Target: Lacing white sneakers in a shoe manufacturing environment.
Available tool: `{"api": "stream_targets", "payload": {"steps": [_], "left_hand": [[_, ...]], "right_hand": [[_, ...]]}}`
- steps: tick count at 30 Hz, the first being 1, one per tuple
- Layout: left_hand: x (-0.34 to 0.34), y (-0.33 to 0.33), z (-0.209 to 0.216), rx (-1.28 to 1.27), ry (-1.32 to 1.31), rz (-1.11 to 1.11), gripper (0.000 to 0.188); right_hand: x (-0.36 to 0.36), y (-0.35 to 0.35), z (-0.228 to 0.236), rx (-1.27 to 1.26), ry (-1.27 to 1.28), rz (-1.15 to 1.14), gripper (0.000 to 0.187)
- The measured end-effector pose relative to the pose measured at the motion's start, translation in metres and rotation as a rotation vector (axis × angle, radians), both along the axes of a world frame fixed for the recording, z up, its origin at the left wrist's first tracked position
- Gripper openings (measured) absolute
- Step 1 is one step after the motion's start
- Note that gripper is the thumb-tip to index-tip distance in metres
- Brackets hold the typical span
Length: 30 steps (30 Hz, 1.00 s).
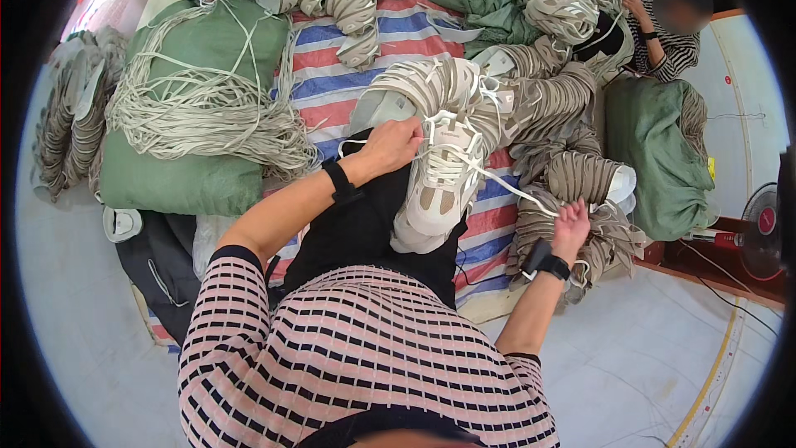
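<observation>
Green sacks [178, 187] and stacked uppers [551, 104] flank the shoe [448, 170].

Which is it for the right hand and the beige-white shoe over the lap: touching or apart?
Apart. The head view shows striped sheet between the right hand and the shoe; a white lace spans the gap.

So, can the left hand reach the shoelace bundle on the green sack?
Likely yes: the shoelace bundle lies nearby, uncovered, atop the green sack, though the left hand seems to pinch a lace.
</observation>
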State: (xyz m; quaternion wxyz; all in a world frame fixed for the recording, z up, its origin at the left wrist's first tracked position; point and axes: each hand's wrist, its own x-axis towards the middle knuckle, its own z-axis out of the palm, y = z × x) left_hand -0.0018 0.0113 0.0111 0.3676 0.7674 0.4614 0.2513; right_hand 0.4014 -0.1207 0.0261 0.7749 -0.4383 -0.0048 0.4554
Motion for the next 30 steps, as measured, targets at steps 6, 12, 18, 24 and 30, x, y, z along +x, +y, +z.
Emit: {"api": "stream_targets", "payload": {"steps": [6,12,18,24,30], "left_hand": [[-0.004,0.001,0.006,0.049,0.058,-0.013,0.010],[0.009,0.006,0.015,0.146,0.258,-0.015,0.011],[0.019,0.023,0.006,-0.217,0.201,0.021,0.017],[-0.014,0.020,-0.022,-0.495,-0.239,-0.057,0.007],[-0.019,0.020,-0.011,-0.557,-0.322,-0.102,0.010]], "right_hand": [[-0.153,0.101,0.032,0.114,-1.269,0.663,0.010],[-0.213,0.137,0.025,0.327,-2.005,1.123,0.017],[-0.208,0.135,0.014,0.277,-1.698,1.206,0.021],[-0.226,0.133,-0.001,0.315,-1.715,1.241,0.026],[-0.222,0.138,-0.012,0.197,-1.702,1.136,0.016]]}}
